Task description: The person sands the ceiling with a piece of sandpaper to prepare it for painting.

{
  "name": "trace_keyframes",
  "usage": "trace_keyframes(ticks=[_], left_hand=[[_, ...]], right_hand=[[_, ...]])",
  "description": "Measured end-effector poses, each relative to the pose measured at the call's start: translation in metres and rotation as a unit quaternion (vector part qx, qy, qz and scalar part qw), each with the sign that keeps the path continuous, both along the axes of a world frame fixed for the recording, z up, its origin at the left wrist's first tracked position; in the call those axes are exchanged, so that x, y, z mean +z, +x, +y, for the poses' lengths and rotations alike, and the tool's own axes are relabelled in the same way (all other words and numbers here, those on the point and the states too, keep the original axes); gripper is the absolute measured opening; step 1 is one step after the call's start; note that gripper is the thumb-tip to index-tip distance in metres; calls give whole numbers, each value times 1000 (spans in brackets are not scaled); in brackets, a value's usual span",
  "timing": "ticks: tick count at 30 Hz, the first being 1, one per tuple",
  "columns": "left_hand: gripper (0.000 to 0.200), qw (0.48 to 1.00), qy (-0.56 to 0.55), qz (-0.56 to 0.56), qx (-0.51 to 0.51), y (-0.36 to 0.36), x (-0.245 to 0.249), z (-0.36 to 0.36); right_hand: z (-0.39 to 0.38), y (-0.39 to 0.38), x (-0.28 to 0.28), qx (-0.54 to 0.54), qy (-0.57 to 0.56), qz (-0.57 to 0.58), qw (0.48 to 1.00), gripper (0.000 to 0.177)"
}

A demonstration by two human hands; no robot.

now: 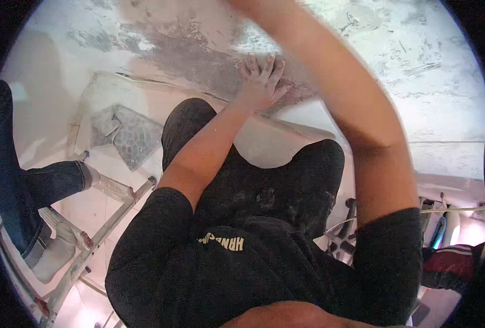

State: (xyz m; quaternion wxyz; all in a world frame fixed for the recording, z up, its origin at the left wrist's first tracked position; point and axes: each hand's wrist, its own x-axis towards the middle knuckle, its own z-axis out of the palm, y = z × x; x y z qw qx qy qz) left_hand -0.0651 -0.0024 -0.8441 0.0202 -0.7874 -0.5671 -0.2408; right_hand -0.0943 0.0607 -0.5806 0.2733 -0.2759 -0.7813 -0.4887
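Note:
My left hand (261,85) lies flat with its fingers spread on a dusty, grey-smeared surface (193,54) in front of my knees. Nothing is held in it. My right arm (346,76) reaches up and across toward the top edge of the view. At the top edge the right hand is cut off, so its fingers and anything in them are hidden. Pale and dark patches mark the surface around both arms.
On the left, another person's jeans and bare foot (59,251) rest on a ladder (114,218). A crumpled patterned sheet (136,134) lies beyond it. At the right are a cable (455,209), a wheeled base (341,240) and a dark red item (450,265).

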Motion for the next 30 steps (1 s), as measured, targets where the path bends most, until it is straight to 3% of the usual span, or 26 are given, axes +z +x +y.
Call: trace_keyframes(ticks=[1, 2, 3, 4, 5, 6, 8, 10, 13, 15, 17, 19, 20, 22, 24, 25, 26, 28, 30], left_hand=[[73, 1000, 6, 0, 0, 0, -2, 3], [73, 962, -63, -239, -115, 0, -6, 8], [73, 915, -94, -353, -170, 0, -12, 8], [74, 851, -124, -459, -222, 1, -18, 9], [76, 951, 20, -276, -136, 2, -26, 9], [79, 983, 162, -72, -37, 0, -28, 11], [82, 986, 159, -46, -27, -8, -5, 1], [82, 993, 73, -76, -51, -9, 8, -9], [80, 990, 90, -98, -53, -13, -7, -19], [79, 981, 123, -129, -69, -8, -15, -18], [78, 979, 139, -138, -63, -4, -16, -15], [72, 998, 3, -30, -49, -4, -11, -15], [72, 999, -2, -24, -35, -5, -15, -14], [70, 995, 52, -11, -80, -6, -22, -7], [69, 995, 23, -11, -92, -4, -33, -1], [69, 995, 10, 4, -96, -4, -36, 1], [69, 995, -1, 18, -101, -4, -39, 3], [68, 995, -4, 16, -95, -2, -41, 5], [68, 996, -7, 13, -91, 2, -46, 6]], right_hand=[[-2, 3, -37, 36, -122, -4, 992, 67], [-1, 8, -82, 73, -241, -8, 968, 72], [-6, 18, -123, -58, -80, -107, 989, 62], [-12, 27, -165, -173, 96, -195, 961, 53], [-32, 37, -177, -23, -149, -151, 977, 54], [-36, 41, -191, -15, -142, -152, 978, 54], [-44, 42, -214, 34, -350, -26, 936, 55], [-73, 49, -179, 77, -385, -13, 920, 55], [-114, 86, -117, 184, -479, 28, 858, 53], [-128, 119, -121, 220, -485, 139, 835, 48], [-133, 160, -168, 285, -468, 245, 800, 42], [-136, 167, -177, 387, -511, 333, 692, 38], [-136, 172, -185, 421, -523, 360, 647, 37], [-126, 196, -242, 276, -623, 392, 618, 38], [-125, 218, -280, 108, -706, 406, 571, 39], [-122, 225, -289, -48, -763, 410, 497, 41], [-119, 227, -301, -46, -766, 409, 494, 41], [-117, 233, -332, -145, -776, 266, 553, 38], [-123, 233, -351, -110, -794, 255, 540, 39]])
